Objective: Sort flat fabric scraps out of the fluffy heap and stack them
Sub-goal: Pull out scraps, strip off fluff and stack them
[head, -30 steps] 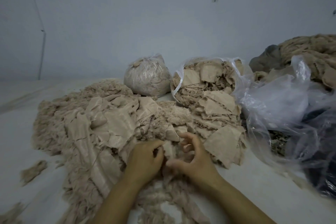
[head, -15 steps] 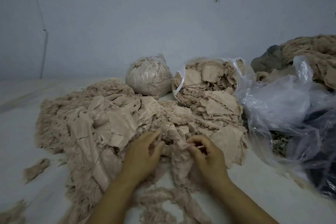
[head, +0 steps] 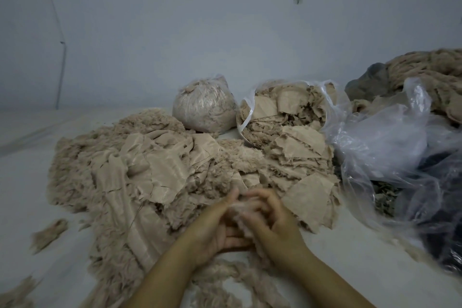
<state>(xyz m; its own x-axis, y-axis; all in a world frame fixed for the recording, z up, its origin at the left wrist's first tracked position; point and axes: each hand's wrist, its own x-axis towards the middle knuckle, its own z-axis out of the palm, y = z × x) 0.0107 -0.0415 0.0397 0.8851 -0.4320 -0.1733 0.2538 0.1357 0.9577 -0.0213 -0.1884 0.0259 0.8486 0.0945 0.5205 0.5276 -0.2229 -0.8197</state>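
tied plastic bag (head: 205,107) by wall | crumpled clear bags (head: 382,142) right | dark cloth (head: 370,81)

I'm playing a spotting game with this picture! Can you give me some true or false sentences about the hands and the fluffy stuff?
1. Both hands, the left hand and the right hand, are close together in front of the fluffy heap. True.
2. The tied bag stands behind the heap. True.
3. The open bag of flat scraps is left of the tied bag. False: it is on its right.
4. The fabric is bright red. False: it is beige.
5. The wall is plain. True.
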